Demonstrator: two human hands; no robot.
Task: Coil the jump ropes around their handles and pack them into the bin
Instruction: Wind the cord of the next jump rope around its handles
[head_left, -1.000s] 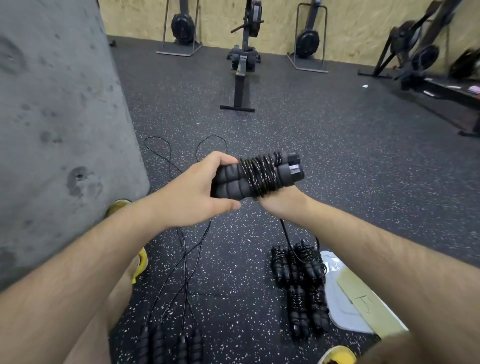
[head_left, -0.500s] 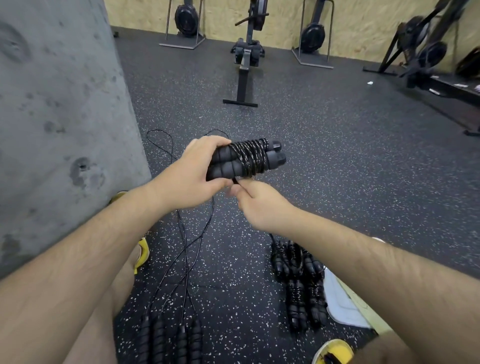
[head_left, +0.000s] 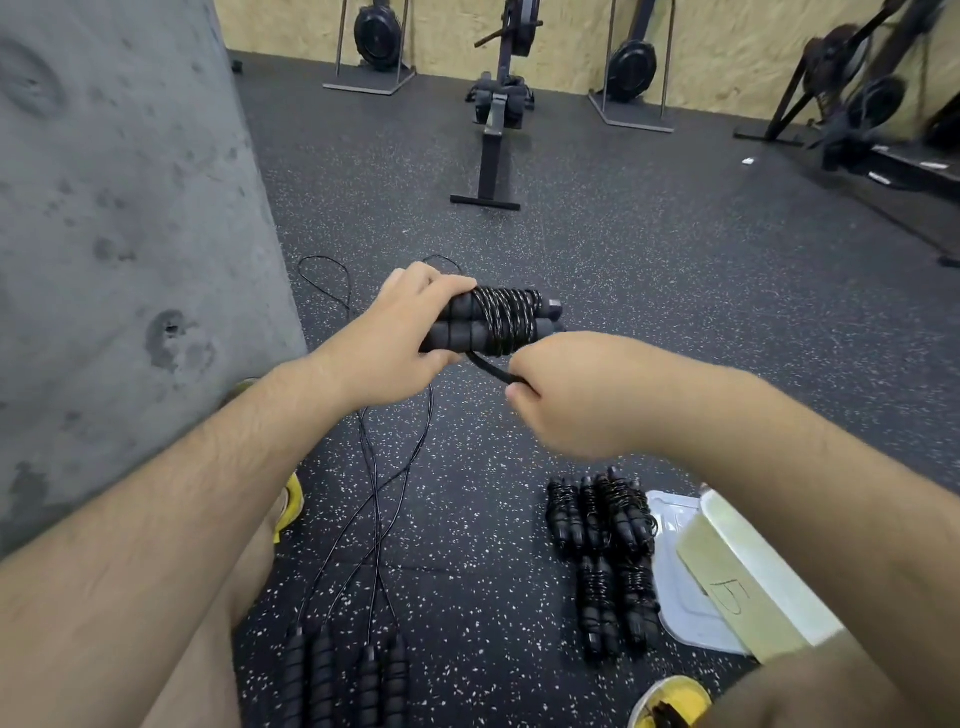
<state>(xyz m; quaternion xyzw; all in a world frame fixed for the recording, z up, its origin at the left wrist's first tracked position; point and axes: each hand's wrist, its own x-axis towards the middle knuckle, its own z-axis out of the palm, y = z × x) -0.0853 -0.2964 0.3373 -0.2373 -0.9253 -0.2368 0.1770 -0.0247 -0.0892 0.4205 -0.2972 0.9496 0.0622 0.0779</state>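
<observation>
Your left hand (head_left: 395, 348) grips the left ends of a jump rope's two handles (head_left: 457, 325), fingers curled over the top and thumb underneath. The handles are black ribbed foam cylinders, lying side by side and level in front of you. A thin black cord with pale flecks is coiled (head_left: 506, 317) tightly round their middle, and hard plastic caps show at the right ends.

Your right hand (head_left: 566, 395), slightly blurred, sits just below and right of the bundle. Its fingers are curled in on the cord's free end (head_left: 488, 366), which runs taut from under the coil into your fist.

Below your right forearm, near right on the floor (head_left: 649, 322), lie several wrapped bundles (head_left: 602, 545) in two short rows, touching one another. Just to their right is a flat white plastic panel (head_left: 675, 587) with a moulded recess, and the pale bin (head_left: 763, 556) with a tan label (head_left: 727, 597) bearing a handwritten mark.

Near left, four more ribbed foam handles (head_left: 343, 675) lie parallel, and their loose cords (head_left: 374, 467) cross and loop away towards the far side. The floor is black rubber speckled white. A rough grey concrete pillar (head_left: 130, 234) fills the left, and a rowing machine (head_left: 498, 104) stands far off.
</observation>
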